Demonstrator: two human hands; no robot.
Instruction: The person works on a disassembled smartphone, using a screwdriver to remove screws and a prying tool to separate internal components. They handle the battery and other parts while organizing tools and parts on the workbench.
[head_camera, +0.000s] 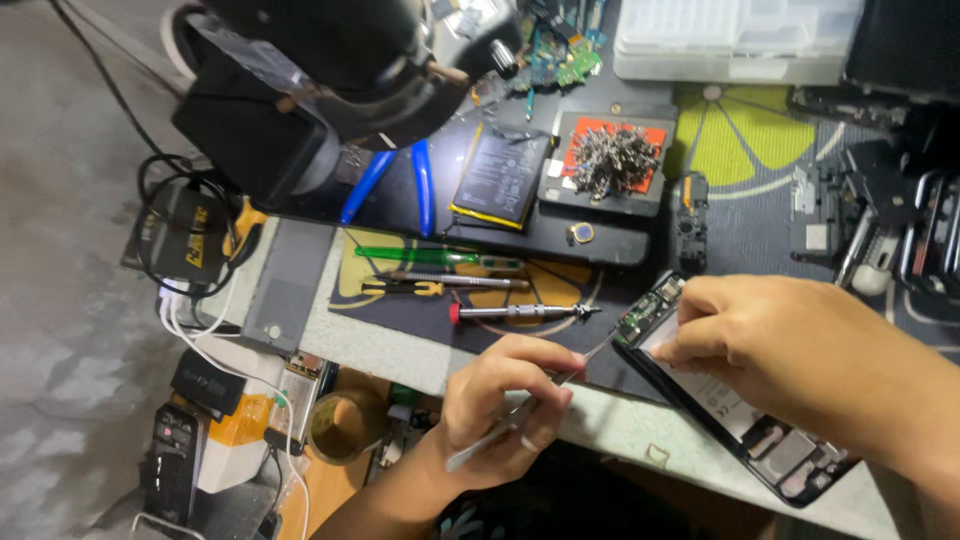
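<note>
- The left hand is closed around a pair of metal tweezers, fingers pinched together on the shaft, with the tip aimed at the top end of the opened phone.
- The right hand lies over the middle of that phone, fingers curled and pressed down on it; its thumb and forefinger meet near the small green circuit board at the phone's upper end. I cannot tell whether they pinch anything.
- The phone lies back-open and slanted at the near edge of the surface, partly on a dark work mat.
- Just beyond the left hand, a red-capped metal screwdriver lies flat on the mat, with a yellow-handled tool and a green-handled tool lined up behind it.
- Farther back sit a loose flat battery, a tray heaped with small metal parts and blue-handled pliers.
- A large black microscope head hangs over the far left corner.
</note>
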